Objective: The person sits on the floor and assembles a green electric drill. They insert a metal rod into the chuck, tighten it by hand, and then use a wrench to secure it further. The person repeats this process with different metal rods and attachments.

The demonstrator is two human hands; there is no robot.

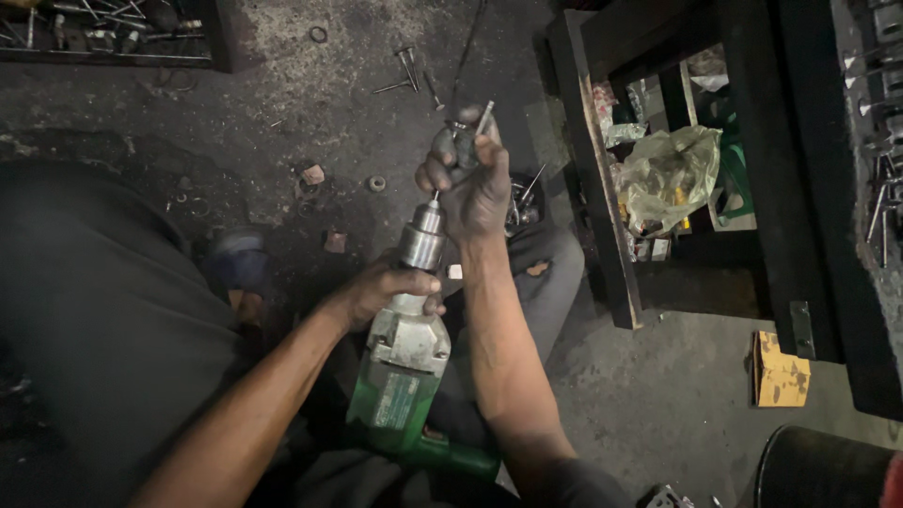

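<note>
Green-and-silver electric drill [404, 376] points upward, left hand [381, 292] wrapped tight around its neck below the chuck [421, 240]. Right hand [470, 183] grips a small metal part [463, 141] closed at the bit tip.

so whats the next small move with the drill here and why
Probably press the metal part in the right hand straight down onto the bit: the left hand already steadies the drill below its chuck, which points up at it.

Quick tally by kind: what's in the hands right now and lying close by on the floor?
Green power drill, gripped by left hand: 1
Small metal part with a pin, held in right hand: 1
Metal ring on the floor: 1
Yellow box: 1
Plastic bag: 1
Total: 5
</note>
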